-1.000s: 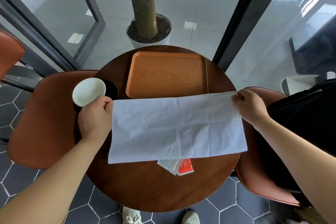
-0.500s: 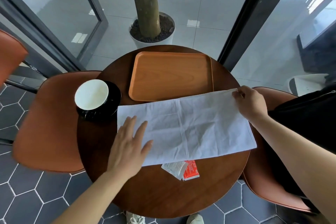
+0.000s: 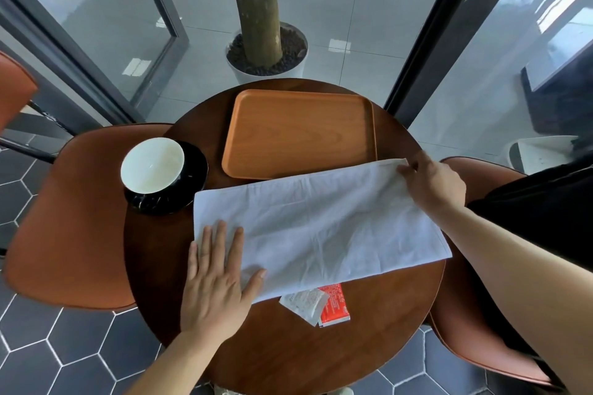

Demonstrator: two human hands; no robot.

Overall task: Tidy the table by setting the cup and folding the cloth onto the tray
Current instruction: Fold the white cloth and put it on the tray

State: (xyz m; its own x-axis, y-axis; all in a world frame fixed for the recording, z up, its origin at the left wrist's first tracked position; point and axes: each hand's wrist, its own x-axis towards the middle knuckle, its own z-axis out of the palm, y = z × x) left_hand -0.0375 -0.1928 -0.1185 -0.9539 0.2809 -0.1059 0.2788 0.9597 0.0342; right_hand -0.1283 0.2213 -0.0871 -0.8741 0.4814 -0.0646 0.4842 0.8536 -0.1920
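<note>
White rectangular cloth (image 3: 317, 228) lies flat on round dark-wood bench (image 3: 288, 356), far edge overlapping empty orange wooden tray (image 3: 298, 135). Left hand (image 3: 215, 285) flat, fingers spread, pressing near-left corner. Right hand (image 3: 433, 183) pinches far-right corner, apparently lifted slightly. White cup (image 3: 152, 165) on black saucer (image 3: 192, 192), left of tray.

A round dark-brown wooden surface (image 3: 288, 359) is flanked by two rust-orange chairs, one at the left (image 3: 67, 221) and one at the right (image 3: 481, 349). Dark hexagonal floor tiles (image 3: 54, 362) with pale grout are seen beneath them. Beyond, dark-framed glass panels (image 3: 106, 9) are set before a pale glossy tiled floor (image 3: 346, 3) carrying daylight reflections. A tree trunk (image 3: 256, 0) is rooted in a white planter (image 3: 253, 75).
</note>
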